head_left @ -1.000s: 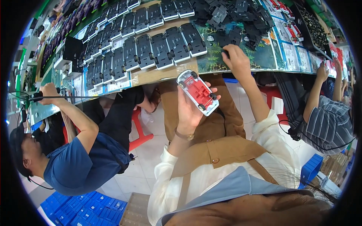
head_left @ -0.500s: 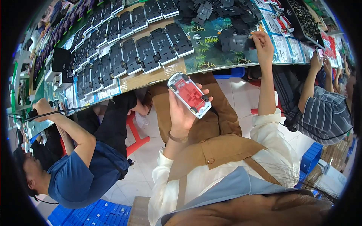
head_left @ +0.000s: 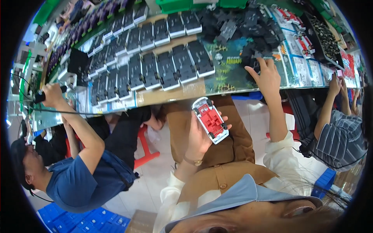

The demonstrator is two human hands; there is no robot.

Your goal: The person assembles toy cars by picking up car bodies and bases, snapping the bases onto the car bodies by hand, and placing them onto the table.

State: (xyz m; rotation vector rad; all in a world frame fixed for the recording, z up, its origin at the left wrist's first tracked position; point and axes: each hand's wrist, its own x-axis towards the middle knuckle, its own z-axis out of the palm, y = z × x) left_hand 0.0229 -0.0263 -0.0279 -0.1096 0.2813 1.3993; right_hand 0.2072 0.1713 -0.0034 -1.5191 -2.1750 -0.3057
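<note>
My left hand point(head_left: 199, 136) holds a white toy car body point(head_left: 211, 121) over my lap. The car lies belly up, so its red inside and black wheels show. Over the table's edge, my right hand point(head_left: 268, 79) reaches out with the thumb apart from the fingers. Its fingertips are at the near side of a heap of loose black plates point(head_left: 259, 27), next to a dark plate point(head_left: 254, 50); whether they touch it I cannot tell. To the left, rows of toy cars with black bases fitted point(head_left: 145, 70) lie wheels up on the table.
A co-worker in a blue shirt point(head_left: 74, 182) works at my left with a dark tool point(head_left: 40, 97). Another person in a striped shirt point(head_left: 338, 134) sits to the right. Red and white car bodies point(head_left: 305, 44) and a black tray of small parts point(head_left: 320, 37) stand at the right.
The view has shifted, so the table sits lower in the picture. My right hand has moved left and nearer, from a pinch to thumb and fingers apart. My left hand still holds the car.
</note>
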